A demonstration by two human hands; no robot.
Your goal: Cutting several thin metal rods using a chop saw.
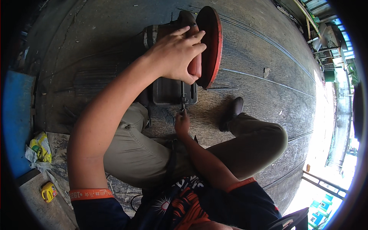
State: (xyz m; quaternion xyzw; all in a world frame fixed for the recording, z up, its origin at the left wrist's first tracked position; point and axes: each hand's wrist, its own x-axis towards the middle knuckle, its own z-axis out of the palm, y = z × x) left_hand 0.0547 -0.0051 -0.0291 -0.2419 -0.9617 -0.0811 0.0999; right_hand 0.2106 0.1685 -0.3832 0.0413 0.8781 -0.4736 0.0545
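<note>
A dark machine stands on the ground in front of me, with a large red-rimmed round disc (217, 50) at its right side, seen nearly edge-on. My left hand (174, 55) reaches over the machine, fingers and thumb curved round a red housing (198, 65) beside the disc. Below it lies a shallow black base (160, 94) with a screw rod and small clamp fitting (184, 100) at its near edge. My right hand (182, 122) is closed at the near end of that rod, gripping what appears to be its handle, mostly hidden by the fingers.
My bent legs and dark shoe (232, 113) flank the base. Long thin metal rods (268, 81) run along the worn wooden surface at right. A yellow container (48, 191) and a crumpled yellow bag (40, 147) lie at left, near a blue panel (17, 122).
</note>
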